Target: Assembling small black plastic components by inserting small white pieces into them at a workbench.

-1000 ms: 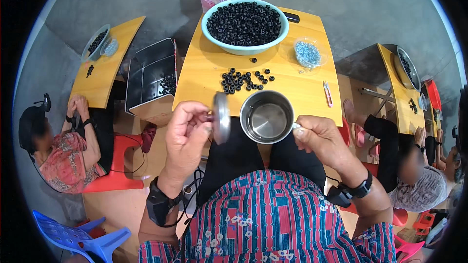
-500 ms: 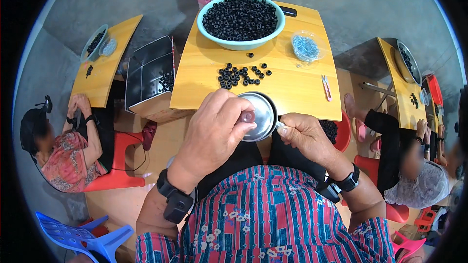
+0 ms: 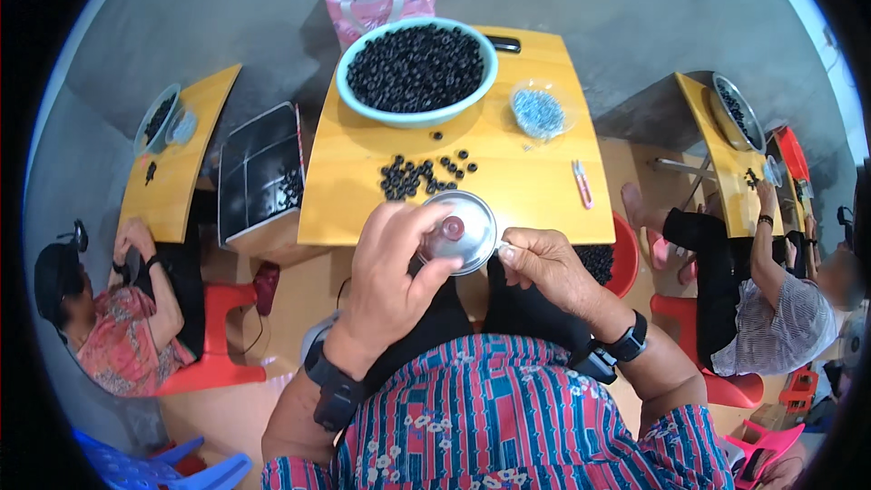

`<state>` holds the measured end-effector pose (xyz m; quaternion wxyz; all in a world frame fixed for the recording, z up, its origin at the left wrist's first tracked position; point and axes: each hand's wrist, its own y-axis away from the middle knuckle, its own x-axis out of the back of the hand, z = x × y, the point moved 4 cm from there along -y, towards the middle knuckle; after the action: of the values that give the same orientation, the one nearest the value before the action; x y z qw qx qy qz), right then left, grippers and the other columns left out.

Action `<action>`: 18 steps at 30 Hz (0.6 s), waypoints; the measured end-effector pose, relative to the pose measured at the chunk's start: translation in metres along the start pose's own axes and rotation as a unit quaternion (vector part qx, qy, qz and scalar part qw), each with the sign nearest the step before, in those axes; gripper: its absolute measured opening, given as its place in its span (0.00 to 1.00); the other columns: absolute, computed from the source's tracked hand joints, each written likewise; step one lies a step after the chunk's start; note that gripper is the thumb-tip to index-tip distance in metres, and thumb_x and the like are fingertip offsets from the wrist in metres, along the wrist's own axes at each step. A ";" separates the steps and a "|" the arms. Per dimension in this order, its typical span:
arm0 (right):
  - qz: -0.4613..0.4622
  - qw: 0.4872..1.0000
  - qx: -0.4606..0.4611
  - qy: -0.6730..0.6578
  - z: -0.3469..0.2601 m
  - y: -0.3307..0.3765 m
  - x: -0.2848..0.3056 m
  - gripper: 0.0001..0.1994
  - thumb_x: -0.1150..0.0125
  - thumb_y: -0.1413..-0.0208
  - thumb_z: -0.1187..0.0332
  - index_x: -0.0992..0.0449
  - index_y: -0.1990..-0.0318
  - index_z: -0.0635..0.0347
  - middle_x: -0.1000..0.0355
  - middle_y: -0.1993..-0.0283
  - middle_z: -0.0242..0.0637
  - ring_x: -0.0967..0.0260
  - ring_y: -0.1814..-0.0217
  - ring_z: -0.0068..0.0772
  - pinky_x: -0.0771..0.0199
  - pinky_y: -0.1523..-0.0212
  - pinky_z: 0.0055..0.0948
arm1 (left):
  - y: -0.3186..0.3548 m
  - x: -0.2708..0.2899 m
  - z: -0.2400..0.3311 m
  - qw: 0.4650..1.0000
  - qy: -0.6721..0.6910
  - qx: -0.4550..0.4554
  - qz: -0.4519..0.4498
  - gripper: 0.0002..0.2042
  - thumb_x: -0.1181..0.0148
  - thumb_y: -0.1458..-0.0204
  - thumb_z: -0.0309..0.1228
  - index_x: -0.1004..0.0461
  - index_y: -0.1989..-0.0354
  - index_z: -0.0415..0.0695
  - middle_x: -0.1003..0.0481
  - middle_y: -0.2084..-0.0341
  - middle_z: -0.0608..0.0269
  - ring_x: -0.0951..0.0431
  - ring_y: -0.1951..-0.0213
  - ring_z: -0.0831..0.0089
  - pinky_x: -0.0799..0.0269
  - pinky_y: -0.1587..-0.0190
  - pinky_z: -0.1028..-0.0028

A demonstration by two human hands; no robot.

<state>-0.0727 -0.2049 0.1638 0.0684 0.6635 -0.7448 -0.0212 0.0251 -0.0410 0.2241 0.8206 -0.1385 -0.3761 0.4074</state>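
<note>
A metal cup lid (image 3: pixel 478 229) with a reddish-brown knob (image 3: pixel 454 229) lies over a metal cup, mostly hidden beneath it, above my lap at the table's near edge. My left hand (image 3: pixel 390 259) is at the lid's left side. Its thumb and fingers are spread around the knob, apart from it. My right hand (image 3: pixel 549 268) pinches the cup's small handle (image 3: pixel 503 248) on the right side. Just beyond the lid, loose black ring-shaped beads (image 3: pixel 419 178) lie scattered on the yellow table (image 3: pixel 345 209).
A pale green basin (image 3: pixel 417 118) heaped with black beads stands at the back, beside a clear tub of bluish pieces (image 3: pixel 539 112). Pink-handled snips (image 3: pixel 582 185) lie at right. A black-lined box (image 3: pixel 260 172) and a red basin (image 3: pixel 626 259) flank the table. Other people sit both sides.
The lid now covers the cup's opening, where the dark rim showed before. My left fingers have parted from the knob. The view has shifted, so the tables appear lower and further left.
</note>
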 end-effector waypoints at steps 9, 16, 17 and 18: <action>0.158 0.985 0.026 -0.057 -0.026 -0.053 0.110 0.12 0.49 0.40 0.63 0.28 0.72 0.59 0.33 0.81 0.30 0.38 0.81 0.19 0.37 0.77 0.19 | 0.060 -0.028 -0.065 0.983 0.053 0.065 -0.162 0.08 0.38 0.57 0.23 0.23 0.65 0.42 0.27 0.71 0.57 0.26 0.68 0.62 0.30 0.65 0.70; 0.327 0.945 0.020 0.007 -0.007 -0.123 0.224 0.13 0.50 0.40 0.59 0.31 0.73 0.56 0.37 0.81 0.30 0.41 0.82 0.20 0.32 0.75 0.24 | 0.097 -0.054 -0.116 0.964 0.087 0.123 -0.219 0.07 0.36 0.57 0.23 0.23 0.67 0.42 0.27 0.73 0.58 0.26 0.70 0.63 0.30 0.68 0.71; 0.326 0.945 0.020 0.010 0.001 -0.133 0.239 0.13 0.50 0.40 0.59 0.31 0.73 0.56 0.37 0.81 0.30 0.41 0.82 0.20 0.32 0.75 0.24 | 0.094 -0.054 -0.117 0.959 0.071 0.156 -0.224 0.07 0.37 0.56 0.24 0.23 0.67 0.43 0.27 0.74 0.58 0.25 0.70 0.63 0.29 0.68 0.71; 0.347 0.938 0.001 0.012 0.009 -0.141 0.254 0.14 0.50 0.40 0.58 0.31 0.73 0.56 0.37 0.81 0.30 0.42 0.82 0.20 0.32 0.75 0.25 | 0.090 -0.056 -0.120 0.953 0.058 0.187 -0.231 0.07 0.37 0.56 0.26 0.22 0.67 0.44 0.27 0.74 0.59 0.25 0.70 0.63 0.29 0.68 0.70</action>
<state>0.0370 -0.4735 0.1566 0.0794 0.3644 -0.9278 0.0124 0.0406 -0.0182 0.0663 0.9238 0.0845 -0.2671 0.2610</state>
